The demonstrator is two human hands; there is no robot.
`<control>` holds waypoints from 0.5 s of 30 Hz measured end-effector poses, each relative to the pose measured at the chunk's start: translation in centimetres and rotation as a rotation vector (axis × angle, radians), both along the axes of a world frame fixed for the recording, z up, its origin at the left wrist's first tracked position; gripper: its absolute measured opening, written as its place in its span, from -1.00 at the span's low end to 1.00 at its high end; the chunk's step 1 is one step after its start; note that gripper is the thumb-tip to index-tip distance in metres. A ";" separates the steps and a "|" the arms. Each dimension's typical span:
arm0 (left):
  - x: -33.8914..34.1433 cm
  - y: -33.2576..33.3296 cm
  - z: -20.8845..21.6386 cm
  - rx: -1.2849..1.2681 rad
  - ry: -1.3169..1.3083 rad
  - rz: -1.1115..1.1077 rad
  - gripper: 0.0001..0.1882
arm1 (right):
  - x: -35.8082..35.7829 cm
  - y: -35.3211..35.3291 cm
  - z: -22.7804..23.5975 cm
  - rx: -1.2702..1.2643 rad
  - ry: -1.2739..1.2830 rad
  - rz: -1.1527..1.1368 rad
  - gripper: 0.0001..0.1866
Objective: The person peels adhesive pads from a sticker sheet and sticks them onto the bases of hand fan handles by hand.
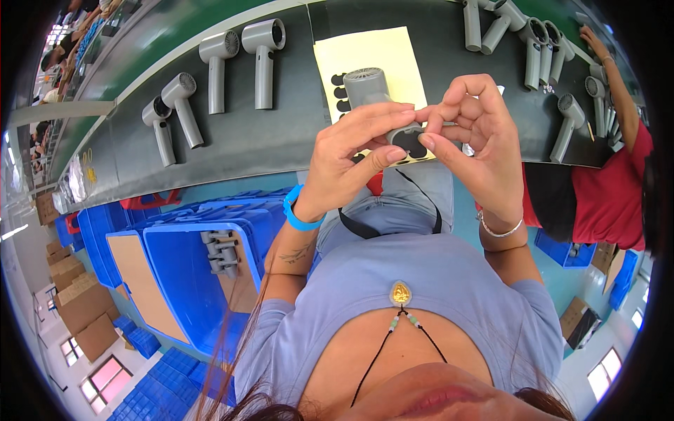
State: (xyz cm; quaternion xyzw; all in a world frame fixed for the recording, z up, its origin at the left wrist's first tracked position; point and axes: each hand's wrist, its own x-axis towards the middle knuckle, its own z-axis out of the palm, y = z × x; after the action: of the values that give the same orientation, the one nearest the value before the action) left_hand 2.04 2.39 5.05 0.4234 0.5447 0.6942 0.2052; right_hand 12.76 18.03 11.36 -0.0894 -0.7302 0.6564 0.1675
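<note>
My left hand point(358, 151) is wrapped round the handle of a grey hair dryer point(366, 85), whose round grille head points away from me. A black, rounded sticker point(407, 142) shows at the handle's near end. My right hand point(481, 137) is closed, its thumb and fingertips pinching at the sticker's right edge. Beneath both hands lies a yellow backing sheet point(393, 52) with a column of similar black stickers along its left side. Part of the handle is hidden by my left fingers.
Several grey hair dryers point(264, 67) lie on the dark workbench point(302, 140) at left, and more point(567, 126) at right. A co-worker in a red top point(611, 189) reaches over the bench at right. Blue bins point(189, 281), one holding grey parts point(221, 252), stand at my left.
</note>
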 end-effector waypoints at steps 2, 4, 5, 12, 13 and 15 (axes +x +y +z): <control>0.1 0.0 0.1 -0.007 0.009 0.005 -0.65 | 0.0 0.0 -0.2 0.017 0.011 -0.008 -0.63; 0.2 0.0 0.1 -0.011 0.009 0.004 -0.65 | 0.0 0.0 -0.2 0.034 0.023 -0.015 -0.63; 0.2 0.0 0.1 -0.015 0.008 0.004 -0.65 | 0.1 -0.1 -0.1 0.042 0.011 -0.026 -0.63; 0.2 0.2 0.2 -0.008 0.016 0.011 -0.66 | 0.1 -0.2 -0.1 0.063 -0.005 -0.065 -0.62; 0.2 0.1 0.2 -0.016 0.029 0.010 -0.66 | 0.0 -0.2 -0.1 0.063 -0.005 -0.066 -0.62; 0.2 0.1 0.3 -0.024 0.043 0.009 -0.66 | 0.1 -0.2 -0.1 0.086 0.002 -0.068 -0.62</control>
State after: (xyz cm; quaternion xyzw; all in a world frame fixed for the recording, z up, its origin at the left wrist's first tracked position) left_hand 2.23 2.50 5.36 0.4335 0.5590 0.6793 0.1953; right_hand 12.81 17.86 11.24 -0.1063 -0.7543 0.6182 0.1939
